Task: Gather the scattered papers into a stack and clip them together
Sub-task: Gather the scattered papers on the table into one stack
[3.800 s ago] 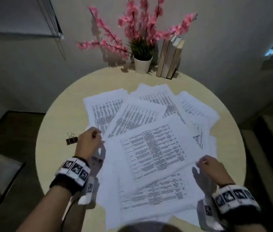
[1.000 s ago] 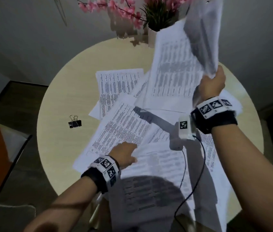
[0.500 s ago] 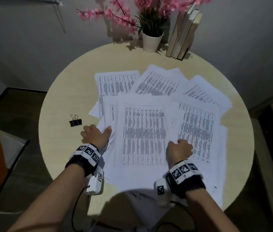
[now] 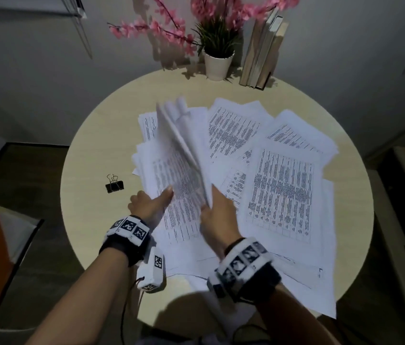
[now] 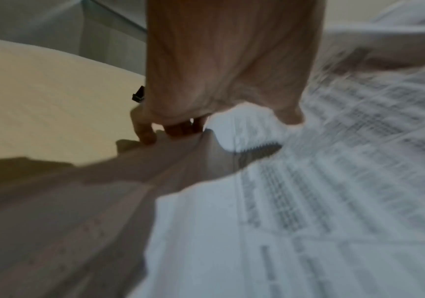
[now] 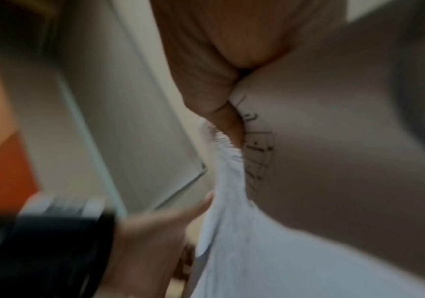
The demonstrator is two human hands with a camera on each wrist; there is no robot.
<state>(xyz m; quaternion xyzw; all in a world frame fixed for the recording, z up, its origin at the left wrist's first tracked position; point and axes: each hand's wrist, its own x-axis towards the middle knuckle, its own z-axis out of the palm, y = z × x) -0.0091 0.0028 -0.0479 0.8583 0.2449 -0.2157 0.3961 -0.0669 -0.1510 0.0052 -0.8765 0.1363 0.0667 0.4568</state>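
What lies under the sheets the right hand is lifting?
Under the lifted sheets, held by the right hand, another printed page lies flat, with the left hand on it. Whatever lies beneath that page is covered.

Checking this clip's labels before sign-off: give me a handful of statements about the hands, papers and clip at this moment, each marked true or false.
1. The right hand grips a bundle of lifted sheets standing up off the table. True.
2. The binder clip is already clamped on the papers. False: it lies alone on the bare table, left of the papers.
3. The left hand holds the binder clip. False: it rests at the left edge of the papers, thumb on a printed sheet.
4. Printed sheets lie spread flat to the right of the hands. True.
5. The potted plant stands at the table's near edge. False: it stands at the far edge, beside the books.
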